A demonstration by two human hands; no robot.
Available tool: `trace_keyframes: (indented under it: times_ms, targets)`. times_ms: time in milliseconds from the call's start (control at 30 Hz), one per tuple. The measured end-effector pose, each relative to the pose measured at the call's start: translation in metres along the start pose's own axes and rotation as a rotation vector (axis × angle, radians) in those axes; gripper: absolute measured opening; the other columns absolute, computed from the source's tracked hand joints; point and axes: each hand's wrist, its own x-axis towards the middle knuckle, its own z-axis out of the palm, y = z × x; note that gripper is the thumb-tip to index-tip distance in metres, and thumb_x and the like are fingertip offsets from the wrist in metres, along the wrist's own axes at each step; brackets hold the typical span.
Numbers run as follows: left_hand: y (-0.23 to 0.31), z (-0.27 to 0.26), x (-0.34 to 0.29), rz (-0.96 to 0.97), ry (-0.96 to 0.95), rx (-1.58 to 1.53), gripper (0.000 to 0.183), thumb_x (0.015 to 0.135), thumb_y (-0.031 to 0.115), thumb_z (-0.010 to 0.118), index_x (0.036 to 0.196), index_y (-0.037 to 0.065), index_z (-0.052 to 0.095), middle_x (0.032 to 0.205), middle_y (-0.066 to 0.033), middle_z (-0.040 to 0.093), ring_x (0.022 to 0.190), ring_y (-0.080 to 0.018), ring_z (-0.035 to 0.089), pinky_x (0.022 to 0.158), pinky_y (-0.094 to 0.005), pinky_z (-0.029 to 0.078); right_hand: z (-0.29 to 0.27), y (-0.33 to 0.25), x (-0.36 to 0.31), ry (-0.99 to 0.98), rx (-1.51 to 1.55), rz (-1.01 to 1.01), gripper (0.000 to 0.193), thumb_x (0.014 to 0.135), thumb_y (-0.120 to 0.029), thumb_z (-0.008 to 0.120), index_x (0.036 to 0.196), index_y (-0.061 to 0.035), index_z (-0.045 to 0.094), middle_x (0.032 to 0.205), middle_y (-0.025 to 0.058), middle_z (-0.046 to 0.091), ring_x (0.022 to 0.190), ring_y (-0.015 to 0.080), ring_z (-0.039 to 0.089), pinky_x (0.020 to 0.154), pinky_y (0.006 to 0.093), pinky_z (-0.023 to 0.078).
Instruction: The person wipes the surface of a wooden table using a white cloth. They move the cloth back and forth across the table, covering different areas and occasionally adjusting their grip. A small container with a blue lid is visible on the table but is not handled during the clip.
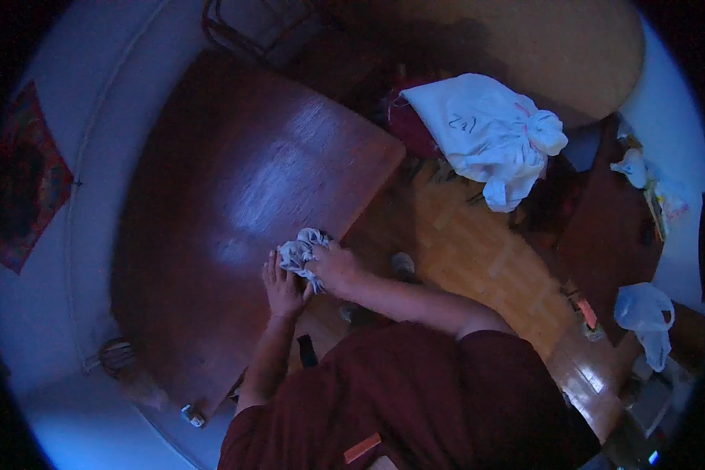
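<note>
A crumpled light grey cloth (296, 252) is bunched up near the right edge of a dark reddish-brown table (204, 164). My right hand (335, 270) is closed on the cloth from the right, its fingers partly buried in the folds. On the other side, my left hand (284, 288) holds the cloth's lower left part, with the fingers reaching up along it and the thumb below. Both hands are close together in front of my body, and the cloth hides some of the fingertips.
A tied white sack (478, 129) stands beyond the table at the right, above a wooden floor (478, 243). A second brown table (615, 235) and a clear plastic bag (645, 313) are at far right. A small white item (192, 415) sits by the near left table corner.
</note>
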Motion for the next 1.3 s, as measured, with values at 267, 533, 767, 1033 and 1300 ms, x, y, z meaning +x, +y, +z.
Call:
trace_keyframes:
  times_ms: [267,533,767,1033,1300]
  targets:
    - [0.011,-0.016,0.002,-0.042,-0.005,-0.024,0.075,0.077,0.041,0.063,0.140,0.010,0.035,0.148,-0.0157,0.025,0.138,-0.0347,0.020,0.110,-0.0509,0.016,-0.166,0.138,0.050,0.329,-0.253,0.388,0.029,0.078,-0.010,0.056,0.104,-0.0136,0.068,0.103,0.0126,0.062,0.089,0.0324,0.061,0.078,0.0428,0.049]
    - [0.004,-0.015,0.000,-0.046,0.031,-0.047,0.075,0.077,0.043,0.063,0.139,0.011,0.036,0.148,-0.0142,0.027,0.137,-0.0342,0.023,0.110,-0.0508,0.017,-0.226,0.048,0.056,0.606,0.701,0.093,0.038,0.074,-0.015,0.057,0.111,-0.0120,0.065,0.107,0.0160,0.063,0.094,0.0345,0.061,0.084,0.0349,0.048]
    - [0.010,-0.021,0.004,-0.033,0.001,-0.070,0.070,0.081,0.042,0.060,0.138,0.009,0.037,0.147,-0.0163,0.028,0.137,-0.0358,0.022,0.110,-0.0517,0.017,-0.166,0.088,0.032,0.324,-0.073,0.207,0.057,0.073,-0.039,0.068,0.125,-0.0210,0.056,0.137,0.0175,0.043,0.128,0.0368,0.038,0.105,0.0436,0.031]
    - [0.005,-0.015,0.003,-0.031,0.013,-0.038,0.073,0.077,0.042,0.062,0.139,0.012,0.037,0.148,-0.0145,0.026,0.137,-0.0344,0.022,0.110,-0.0508,0.017,-0.070,0.039,0.038,0.319,-0.395,0.254,0.043,0.072,-0.038,0.068,0.113,-0.0262,0.062,0.130,0.0070,0.046,0.120,0.0324,0.038,0.099,0.0585,0.027]
    - [-0.001,-0.004,-0.002,-0.017,0.026,-0.068,0.073,0.077,0.042,0.063,0.137,0.010,0.039,0.148,-0.0156,0.026,0.137,-0.0357,0.022,0.110,-0.0510,0.017,0.005,-0.015,-0.007,0.113,-0.374,-0.104,0.024,0.079,-0.026,0.056,0.100,-0.0185,0.067,0.116,0.0051,0.054,0.108,0.0329,0.045,0.095,0.0550,0.034]
